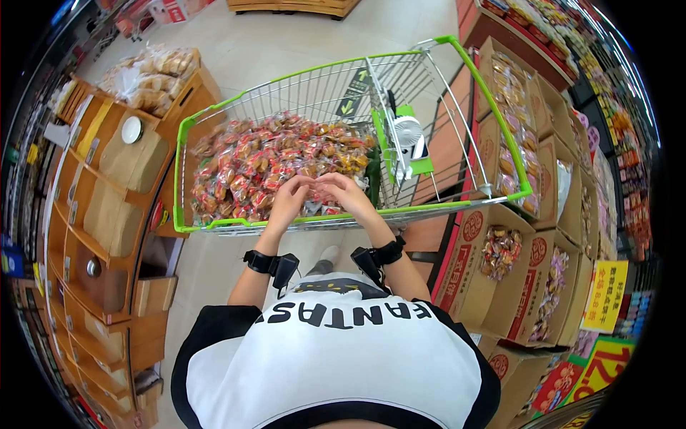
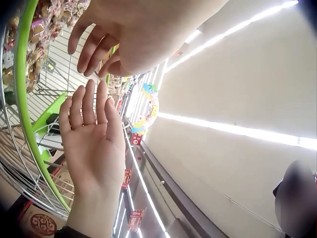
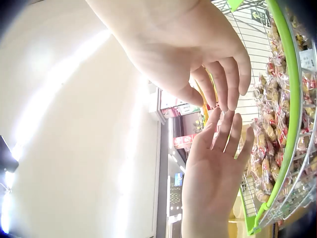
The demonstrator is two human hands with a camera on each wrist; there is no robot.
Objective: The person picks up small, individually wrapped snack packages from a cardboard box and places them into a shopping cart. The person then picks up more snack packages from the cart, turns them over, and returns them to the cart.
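Over the near edge of a green-rimmed shopping cart, my left hand and right hand are held with their fingertips close together. A large heap of small snacks in clear wrappers fills the cart's left part, just beyond the fingers. In the left wrist view, the right hand has its palm showing and fingers loosely extended. The left palm shows likewise in the right wrist view. Neither hand holds anything.
A green child-seat flap with a small white fan stands inside the cart. To the left is a wooden display shelf with bagged bread on top. Cardboard boxes of wrapped snacks line the right side.
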